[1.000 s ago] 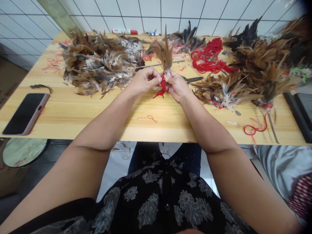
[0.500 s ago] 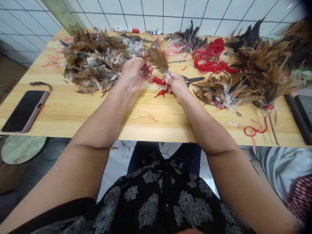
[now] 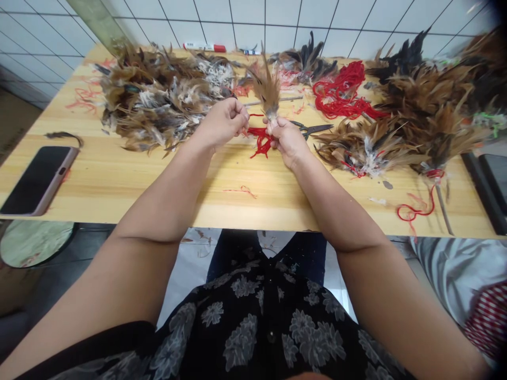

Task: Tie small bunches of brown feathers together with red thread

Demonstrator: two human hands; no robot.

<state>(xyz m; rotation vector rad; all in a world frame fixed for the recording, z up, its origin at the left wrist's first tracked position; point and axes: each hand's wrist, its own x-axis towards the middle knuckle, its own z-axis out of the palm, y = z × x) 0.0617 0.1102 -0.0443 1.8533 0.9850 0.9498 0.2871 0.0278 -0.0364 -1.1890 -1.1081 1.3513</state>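
Note:
My right hand (image 3: 287, 136) pinches the pale quill ends of a small bunch of brown feathers (image 3: 268, 89), whose tips point up and away from me. To its left, my left hand (image 3: 227, 122) is closed in a pinch on a red string (image 3: 256, 115), which stretches toward the base of the bunch. Cut lengths of red yarn (image 3: 261, 142) lie on the wooden table between the hands. Just beyond my right hand sit dark scissors (image 3: 315, 129), their handles partly hidden. Behind the feathers rests a thin stick (image 3: 291, 98).
A large feather heap (image 3: 158, 100) covers the left; more feather bunches (image 3: 428, 105) fill the right. Behind lie a red yarn pile (image 3: 340, 92) and a marker (image 3: 204, 47). A phone (image 3: 37, 179) lies at the left edge. A stick (image 3: 444, 211) reaches the front edge.
The feather bunch has turned more upright in my right hand. My left hand has closed from looser fingers and dropped slightly, with the red string drawn toward the bunch's base.

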